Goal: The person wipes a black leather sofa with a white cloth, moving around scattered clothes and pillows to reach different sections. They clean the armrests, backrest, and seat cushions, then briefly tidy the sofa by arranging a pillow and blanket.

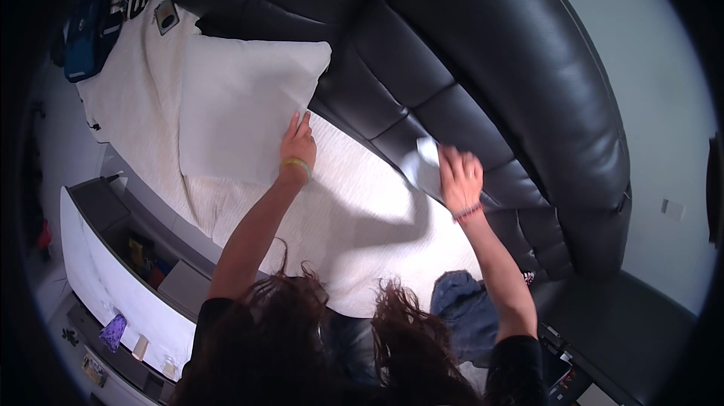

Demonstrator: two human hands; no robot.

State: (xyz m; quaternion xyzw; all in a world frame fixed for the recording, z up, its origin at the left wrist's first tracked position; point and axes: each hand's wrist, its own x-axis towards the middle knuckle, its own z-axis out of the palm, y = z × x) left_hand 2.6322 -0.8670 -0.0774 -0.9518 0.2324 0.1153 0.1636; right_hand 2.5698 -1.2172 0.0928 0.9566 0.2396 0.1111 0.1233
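Note:
My left hand (298,143) lies on the right edge of a white square cushion (237,100), fingers extended and not wrapped around it. The cushion rests flat on a cream sofa cover (362,202). In my right hand (461,177) is a thin white piece (427,165), blurred, so I cannot tell whether it is cloth or paper. That hand is over the front edge of the black leather sofa back (418,83), to the right of the cover. Its fingers curl around the white piece, partly hiding it.
A blue case (90,32) and a phone-like object (167,16) lie at the far left. A white-topped coffee table (102,253) with a purple cup-like object (113,332) stands at lower left. Blue folded fabric (461,312) lies near my right forearm.

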